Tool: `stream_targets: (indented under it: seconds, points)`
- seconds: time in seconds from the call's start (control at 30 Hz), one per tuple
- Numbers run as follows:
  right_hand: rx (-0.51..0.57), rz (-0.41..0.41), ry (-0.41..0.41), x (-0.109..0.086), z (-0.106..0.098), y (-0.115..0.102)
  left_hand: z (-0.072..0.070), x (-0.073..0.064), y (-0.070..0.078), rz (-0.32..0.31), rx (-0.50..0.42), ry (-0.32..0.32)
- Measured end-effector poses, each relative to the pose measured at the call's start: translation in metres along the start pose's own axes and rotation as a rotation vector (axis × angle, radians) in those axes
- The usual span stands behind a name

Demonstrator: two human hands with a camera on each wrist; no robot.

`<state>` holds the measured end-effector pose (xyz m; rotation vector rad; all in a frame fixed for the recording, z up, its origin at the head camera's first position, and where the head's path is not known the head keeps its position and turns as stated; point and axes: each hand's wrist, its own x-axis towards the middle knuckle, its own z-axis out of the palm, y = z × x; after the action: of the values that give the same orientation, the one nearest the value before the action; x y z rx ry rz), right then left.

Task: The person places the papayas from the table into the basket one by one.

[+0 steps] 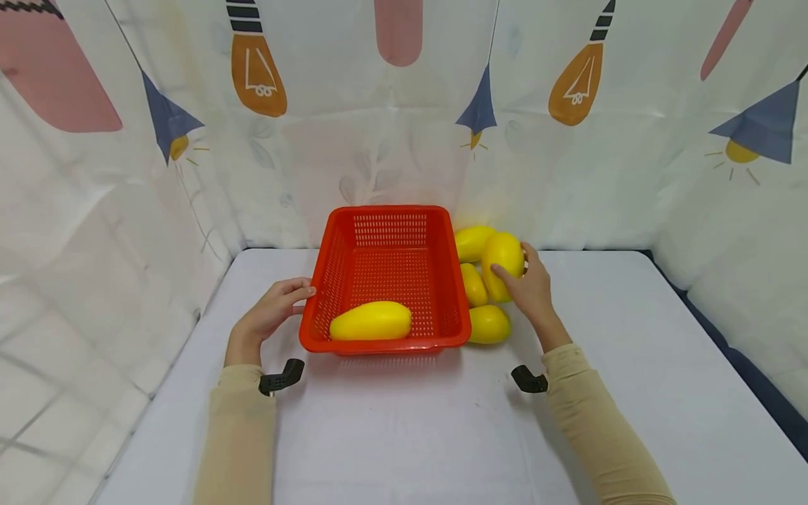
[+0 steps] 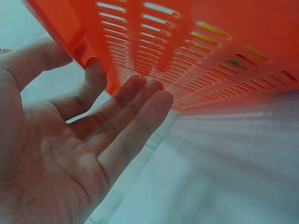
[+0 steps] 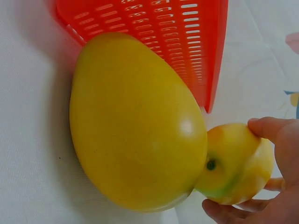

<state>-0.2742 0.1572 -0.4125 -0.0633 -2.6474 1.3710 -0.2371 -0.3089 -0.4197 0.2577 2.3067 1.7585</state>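
Note:
A red plastic basket with slotted walls holds one yellow mango near its front wall. My left hand is at the basket's left side; its thumb reaches the rim, and its fingers lie at the slotted outer wall. To the right of the basket, my right hand grips a yellow mango between thumb and fingers. In the right wrist view that mango shows a dark stem spot and a greenish patch. Beside the basket lie several other mangoes, the nearest mango looming large in that view.
The table has a white cover. A patterned curtain with lamp and bulb prints rises behind it, and white sheets stand at both sides. Black wrist cameras jut from the left sleeve and the right sleeve.

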Motion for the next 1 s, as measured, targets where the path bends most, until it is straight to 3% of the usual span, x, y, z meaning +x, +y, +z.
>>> stream_targets:
  seconds: [1.0]
  points:
    - [0.11, -0.17, 0.048, -0.023, -0.006, -0.053, -0.001, 0.004, -0.002, -0.01, -0.005, -0.004]
